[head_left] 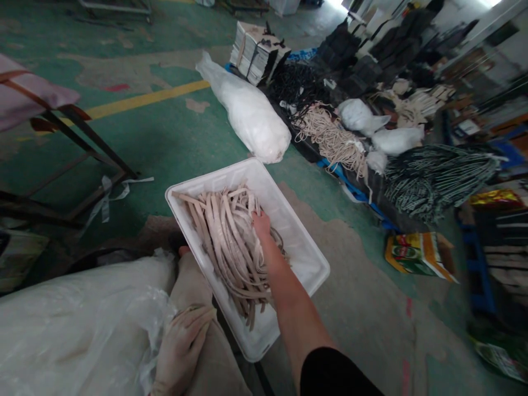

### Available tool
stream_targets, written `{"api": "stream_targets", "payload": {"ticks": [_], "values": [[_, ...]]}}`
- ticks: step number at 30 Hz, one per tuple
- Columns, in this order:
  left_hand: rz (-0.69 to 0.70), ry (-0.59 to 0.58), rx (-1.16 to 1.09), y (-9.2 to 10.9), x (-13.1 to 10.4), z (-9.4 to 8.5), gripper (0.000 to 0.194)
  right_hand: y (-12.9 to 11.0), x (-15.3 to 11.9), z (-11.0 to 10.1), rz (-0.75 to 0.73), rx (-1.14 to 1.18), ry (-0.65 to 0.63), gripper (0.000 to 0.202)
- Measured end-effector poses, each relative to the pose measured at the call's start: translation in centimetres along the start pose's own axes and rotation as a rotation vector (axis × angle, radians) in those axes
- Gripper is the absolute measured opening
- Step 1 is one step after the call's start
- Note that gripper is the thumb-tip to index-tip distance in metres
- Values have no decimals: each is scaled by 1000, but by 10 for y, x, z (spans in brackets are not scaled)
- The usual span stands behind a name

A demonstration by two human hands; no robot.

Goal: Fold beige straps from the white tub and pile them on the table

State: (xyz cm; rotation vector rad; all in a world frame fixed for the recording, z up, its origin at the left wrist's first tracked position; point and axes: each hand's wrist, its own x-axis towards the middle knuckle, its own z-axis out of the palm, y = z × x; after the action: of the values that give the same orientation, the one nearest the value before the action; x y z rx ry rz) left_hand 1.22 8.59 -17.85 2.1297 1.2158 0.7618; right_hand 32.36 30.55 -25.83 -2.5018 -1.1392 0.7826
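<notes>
A white plastic tub (pixel 299 256) stands before me, holding a loose bundle of flat beige straps (pixel 225 236). Reaching into it, my right hand (pixel 261 223) has its fingers closed at the upper right part of the bundle. The fingertips are partly hidden among the straps. My left hand (pixel 181 344), in what looks like a pale glove, rests on my trouser knee with its fingers lying over the cloth. No strap is seen in that hand.
Clear plastic sheeting (pixel 82 324) covers something pale at my left. Beyond the tub lies a long white plastic-wrapped bundle (pixel 256 118). Blue pallets to the right carry beige cords (pixel 330 137) and dark green cords (pixel 441 179). A yellow-green carton (pixel 412 253) and a metal-legged stand (pixel 94 146) flank the floor.
</notes>
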Motion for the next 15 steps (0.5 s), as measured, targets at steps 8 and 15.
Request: {"api": "stream_targets", "payload": {"ticks": [8, 15], "values": [[-21, -11, 1, 0, 1, 3, 35, 66, -95, -146, -12, 504, 434, 45], [-98, -25, 41, -1, -13, 2, 39, 84, -157, -259, -103, 644, 717, 41]]}}
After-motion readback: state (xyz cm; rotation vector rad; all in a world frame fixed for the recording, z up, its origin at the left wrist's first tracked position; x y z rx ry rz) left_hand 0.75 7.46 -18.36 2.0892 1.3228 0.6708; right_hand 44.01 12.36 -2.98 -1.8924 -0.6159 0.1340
